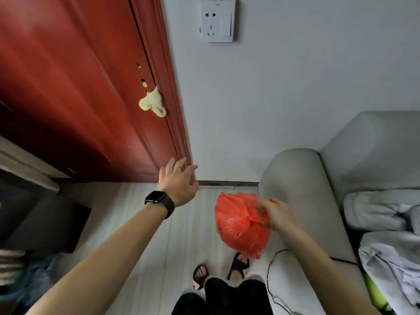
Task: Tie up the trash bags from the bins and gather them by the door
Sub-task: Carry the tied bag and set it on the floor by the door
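Note:
A tied red trash bag [238,223] hangs above the pale floor, in front of the grey sofa arm. My right hand [276,214] grips it at the knotted neck. My left hand [178,180] is stretched forward with its fingers spread and holds nothing; it is near the lower corner of the red door [79,87], at the door frame. A black watch sits on the left wrist and a ring on one finger.
A grey sofa [318,201] with crumpled bedding fills the right side. A yellow cloth [153,103] is stuck at the door's latch hole. A wall socket [218,21] is above. Dark furniture [45,219] stands at the left. My feet in sandals are below the bag.

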A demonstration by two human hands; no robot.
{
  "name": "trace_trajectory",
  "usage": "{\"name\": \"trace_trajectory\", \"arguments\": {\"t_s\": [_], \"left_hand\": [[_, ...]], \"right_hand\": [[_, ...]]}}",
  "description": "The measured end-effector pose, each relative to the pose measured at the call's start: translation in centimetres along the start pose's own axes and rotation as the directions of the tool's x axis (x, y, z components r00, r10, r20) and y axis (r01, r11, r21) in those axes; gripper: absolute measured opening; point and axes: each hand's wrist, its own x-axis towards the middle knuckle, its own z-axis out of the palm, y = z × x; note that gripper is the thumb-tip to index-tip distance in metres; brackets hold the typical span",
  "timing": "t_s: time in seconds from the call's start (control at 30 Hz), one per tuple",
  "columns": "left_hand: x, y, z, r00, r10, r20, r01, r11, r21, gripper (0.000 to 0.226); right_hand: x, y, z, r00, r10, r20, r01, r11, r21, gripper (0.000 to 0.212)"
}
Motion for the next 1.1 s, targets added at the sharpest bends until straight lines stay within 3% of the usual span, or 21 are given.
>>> {"name": "trace_trajectory", "arguments": {"t_s": [0.17,0.4,0.7,0.87,1.1], "left_hand": [[8.4,1.3,2.1,0.991,-0.013,-0.131,0.021,0.998,0.062,0.066],[19.7,3.5,9.2,0.968,0.171,-0.185,-0.111,0.948,0.298,0.082],[31.8,3.6,19.5,0.952,0.179,-0.247,-0.086,0.935,0.345,0.090],[35.2,3.8,23.2,0.943,0.113,-0.313,-0.007,0.947,0.320,0.090],[36.0,3.8,24.9,0.931,0.109,-0.348,0.008,0.948,0.319,0.093]], "right_hand": [[8.8,-0.4,0.9,0.993,0.101,0.065,-0.102,0.995,0.023,0.012],[22.7,3.6,2.8,0.952,0.291,0.100,-0.298,0.953,0.057,0.017],[37.4,10.6,3.4,0.925,0.371,0.079,-0.374,0.927,0.029,0.016],[43.1,11.6,3.3,0.913,0.398,0.086,-0.403,0.914,0.046,0.011],[48.6,11.6,3.1,0.908,0.408,0.095,-0.416,0.903,0.102,0.029]]}}
